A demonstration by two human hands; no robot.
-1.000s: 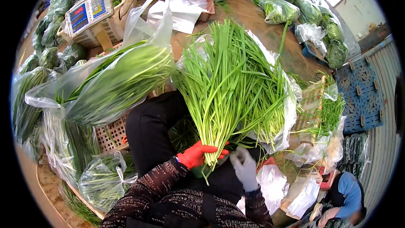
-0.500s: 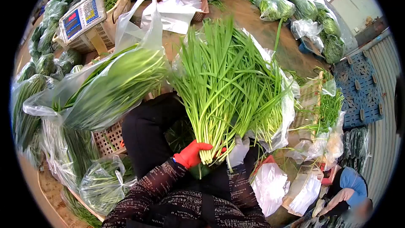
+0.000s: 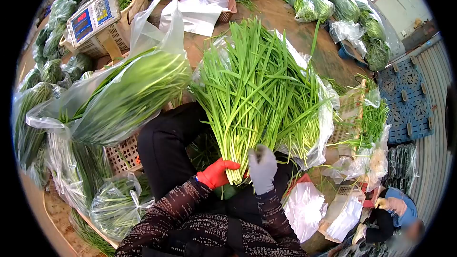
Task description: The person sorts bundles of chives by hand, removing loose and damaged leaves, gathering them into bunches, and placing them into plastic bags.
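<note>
Filled bag: clear plastic packed with greens, aslant near the left knee; a bump from that knee could perhaps tip it.
Held bunch: long green stalks fanned out before the person, pale ends toward the lap; its blades meet those of the side pile, so lifting might drag neighbours along or crease leaves.
Side pile: similar greens on white plastic, right of the bunch; tangling appears likeliest along their shared edge.
Left hand: red-gloved, closed around the bunch near its ends; too slack a grip could shed outer stalks, too hard a one bruise them.
Right hand: gray-gloved, fingers curled, just right of the ends; whether it pinches a stalk cannot be told. A rough tug there could snap stems.
</note>
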